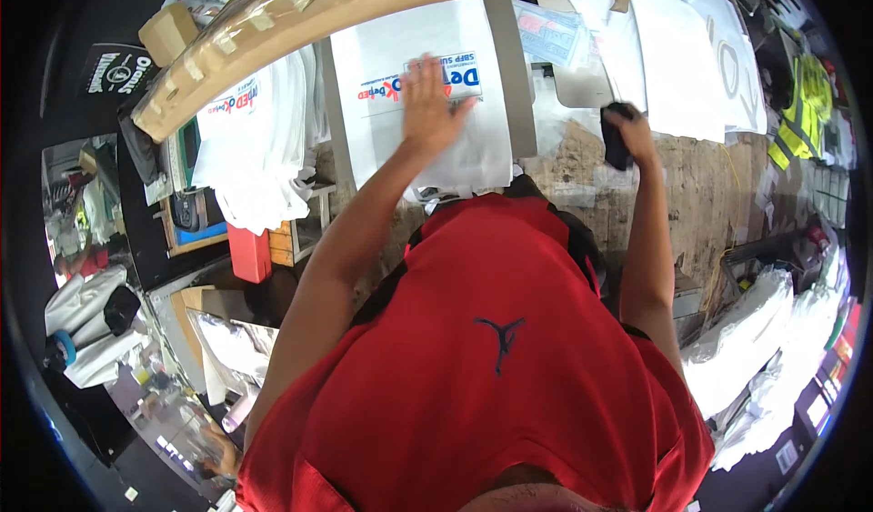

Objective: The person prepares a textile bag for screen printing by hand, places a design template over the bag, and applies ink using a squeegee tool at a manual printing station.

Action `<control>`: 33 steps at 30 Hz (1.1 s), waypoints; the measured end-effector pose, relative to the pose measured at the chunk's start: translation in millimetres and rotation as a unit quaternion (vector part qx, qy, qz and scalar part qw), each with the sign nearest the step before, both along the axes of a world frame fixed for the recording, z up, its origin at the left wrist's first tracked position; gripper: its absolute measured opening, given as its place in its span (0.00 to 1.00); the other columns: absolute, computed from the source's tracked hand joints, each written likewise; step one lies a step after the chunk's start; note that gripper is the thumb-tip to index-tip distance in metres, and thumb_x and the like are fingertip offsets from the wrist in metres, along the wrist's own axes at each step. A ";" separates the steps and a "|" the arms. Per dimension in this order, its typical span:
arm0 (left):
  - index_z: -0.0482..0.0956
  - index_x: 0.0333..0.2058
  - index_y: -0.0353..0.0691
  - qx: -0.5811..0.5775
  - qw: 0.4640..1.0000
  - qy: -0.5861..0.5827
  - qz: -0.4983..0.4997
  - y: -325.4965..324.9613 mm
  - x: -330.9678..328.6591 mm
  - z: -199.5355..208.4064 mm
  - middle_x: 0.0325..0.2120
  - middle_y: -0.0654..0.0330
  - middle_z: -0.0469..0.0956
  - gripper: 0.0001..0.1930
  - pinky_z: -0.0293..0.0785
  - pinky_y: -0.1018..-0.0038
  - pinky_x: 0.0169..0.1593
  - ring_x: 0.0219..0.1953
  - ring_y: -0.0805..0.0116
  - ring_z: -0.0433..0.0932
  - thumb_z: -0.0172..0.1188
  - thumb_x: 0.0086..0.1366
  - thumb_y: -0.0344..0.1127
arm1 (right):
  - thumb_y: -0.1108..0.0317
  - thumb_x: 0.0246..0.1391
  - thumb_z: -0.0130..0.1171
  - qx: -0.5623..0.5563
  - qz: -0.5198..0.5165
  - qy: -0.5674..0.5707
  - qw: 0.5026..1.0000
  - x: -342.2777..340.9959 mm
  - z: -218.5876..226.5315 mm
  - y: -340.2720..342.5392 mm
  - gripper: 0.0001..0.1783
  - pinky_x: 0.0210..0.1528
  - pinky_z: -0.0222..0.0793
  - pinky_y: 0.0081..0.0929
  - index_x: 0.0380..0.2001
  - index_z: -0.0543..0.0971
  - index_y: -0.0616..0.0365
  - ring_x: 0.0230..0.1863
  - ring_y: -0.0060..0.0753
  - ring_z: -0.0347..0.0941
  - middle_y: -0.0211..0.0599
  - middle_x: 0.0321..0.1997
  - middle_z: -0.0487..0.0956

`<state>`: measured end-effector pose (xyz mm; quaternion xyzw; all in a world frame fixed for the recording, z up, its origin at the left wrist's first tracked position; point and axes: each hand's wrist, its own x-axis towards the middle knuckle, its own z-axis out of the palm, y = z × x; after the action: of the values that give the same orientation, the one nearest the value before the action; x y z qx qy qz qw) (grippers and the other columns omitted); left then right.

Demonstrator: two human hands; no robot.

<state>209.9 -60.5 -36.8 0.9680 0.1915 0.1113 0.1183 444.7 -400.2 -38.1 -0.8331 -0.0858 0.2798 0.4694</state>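
My left hand (429,110) rests on a white printed bag or piece of cloth (473,153), palm down and fingers stretched out. Blue and red print shows around and under those fingers. Beneath the white piece is a grey-brown board (515,66), whose edges show at both sides. To the right, my right hand (637,135) is closed around a black object (616,141) that looks like a bunched cloth or pad; its exact kind is unclear. This hand hangs over the wooden surface, apart from the white piece.
A long taped cardboard bar (300,12) crosses above the board. White printed pieces (259,153) hang in a stack at left, near a red container (248,254). Large white sheets (682,66) lie at right, beside the worn wooden surface (700,185). Yellow reflective vests (800,112) hang far right.
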 end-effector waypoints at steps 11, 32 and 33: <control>0.60 0.66 0.30 -0.310 0.824 -0.205 0.428 45.5 -227.1 -19.9 0.65 0.40 0.61 0.41 0.51 0.51 0.70 0.69 0.53 0.60 0.50 0.70 0.62 | 0.40 0.55 0.62 -0.100 0.099 -0.108 0.984 28.3 14.3 68.5 0.32 0.50 0.74 0.40 0.47 0.81 0.60 0.47 0.46 0.80 0.52 0.42 0.83; 0.81 0.46 0.36 -0.442 0.855 -0.174 0.207 95.0 -218.2 157.0 0.28 0.51 0.83 0.13 0.80 0.69 0.32 0.24 0.68 0.84 0.61 0.66 0.36 | 0.51 0.68 0.52 0.175 0.177 0.576 0.779 -245.4 49.8 210.3 0.26 0.48 0.71 0.33 0.60 0.69 0.56 0.52 0.36 0.76 0.38 0.54 0.78; 0.81 0.45 0.35 -0.440 0.851 -0.220 0.183 110.7 -227.8 163.0 0.28 0.51 0.83 0.12 0.79 0.70 0.31 0.22 0.68 0.82 0.61 0.66 0.36 | 0.53 0.67 0.54 0.231 0.142 0.600 0.752 -262.7 46.3 233.3 0.23 0.44 0.70 0.31 0.59 0.71 0.55 0.49 0.34 0.76 0.35 0.51 0.79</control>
<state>-17.9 50.2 126.2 0.7119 0.3632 0.2454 0.5487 182.0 -166.9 8.1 -0.3381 0.0342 0.7577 0.5571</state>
